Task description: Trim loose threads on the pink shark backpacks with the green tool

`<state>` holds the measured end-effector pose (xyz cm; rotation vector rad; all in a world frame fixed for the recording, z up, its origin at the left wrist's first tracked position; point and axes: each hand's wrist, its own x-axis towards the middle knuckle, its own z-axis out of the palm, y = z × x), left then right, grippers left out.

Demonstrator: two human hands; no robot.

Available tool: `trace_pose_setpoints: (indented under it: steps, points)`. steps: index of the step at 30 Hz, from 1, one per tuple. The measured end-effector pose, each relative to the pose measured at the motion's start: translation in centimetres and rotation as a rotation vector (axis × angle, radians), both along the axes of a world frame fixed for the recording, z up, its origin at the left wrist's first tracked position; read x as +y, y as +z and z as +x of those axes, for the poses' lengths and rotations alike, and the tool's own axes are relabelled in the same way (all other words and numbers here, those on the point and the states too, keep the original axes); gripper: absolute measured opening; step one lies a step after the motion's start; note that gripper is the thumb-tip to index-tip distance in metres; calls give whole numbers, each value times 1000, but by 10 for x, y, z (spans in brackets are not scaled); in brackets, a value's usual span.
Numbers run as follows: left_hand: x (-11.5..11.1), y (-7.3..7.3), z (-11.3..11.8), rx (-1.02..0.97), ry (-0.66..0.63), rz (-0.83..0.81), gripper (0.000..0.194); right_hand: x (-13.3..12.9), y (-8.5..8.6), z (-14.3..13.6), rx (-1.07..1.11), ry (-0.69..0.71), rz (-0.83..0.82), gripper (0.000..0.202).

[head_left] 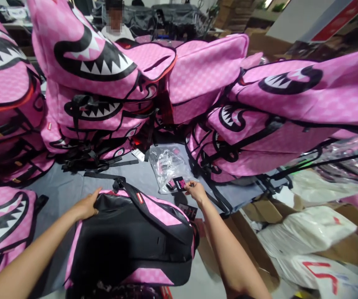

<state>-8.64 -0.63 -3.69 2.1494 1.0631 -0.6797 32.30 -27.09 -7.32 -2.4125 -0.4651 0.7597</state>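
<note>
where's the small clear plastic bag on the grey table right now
Near the middle of the head view, the small clear crinkled plastic bag lies on the grey table surface, beyond the black-and-pink backpack and just left of the right hand.

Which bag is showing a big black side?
The front bag, the one with the left hand at its upper corner. Its wide black panel faces us, while the other bags show mostly pink.

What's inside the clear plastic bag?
Small pink and dark pieces show through the clear plastic bag. Glare and creases hide the rest, and the black card at the right hand covers one corner.
</note>
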Motion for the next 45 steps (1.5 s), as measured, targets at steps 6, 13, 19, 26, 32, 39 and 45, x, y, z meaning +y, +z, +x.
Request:
trace_pose_setpoints:
  steps: [6, 13, 19, 26, 32, 39, 45]
  points:
    - [-3, 5, 2, -19, 6, 67, 94, 12, 49, -42, -312, 239, 260, 19]
    - [-33, 30, 11, -232, -6, 331, 67, 31, 104, -115, -463, 549, 532, 22]
    - [-80, 13, 1, -436, -172, 443, 27, 67, 94, -167, -336, 777, 537, 23]
    - [-118, -18, -34, -564, -146, 592, 32, 119, 67, -214, -243, 1064, 215, 19]
    - [-125, -26, -52, -519, 269, 626, 59, 148, 48, -233, -205, 1352, -144, 15]
    - [-112, -40, -51, -393, 603, 391, 69, 173, 36, -249, -216, 1588, -366, 25]
    - [-110, -32, -57, -447, 630, 314, 61, 173, 52, -255, -233, 1620, -333, 25]
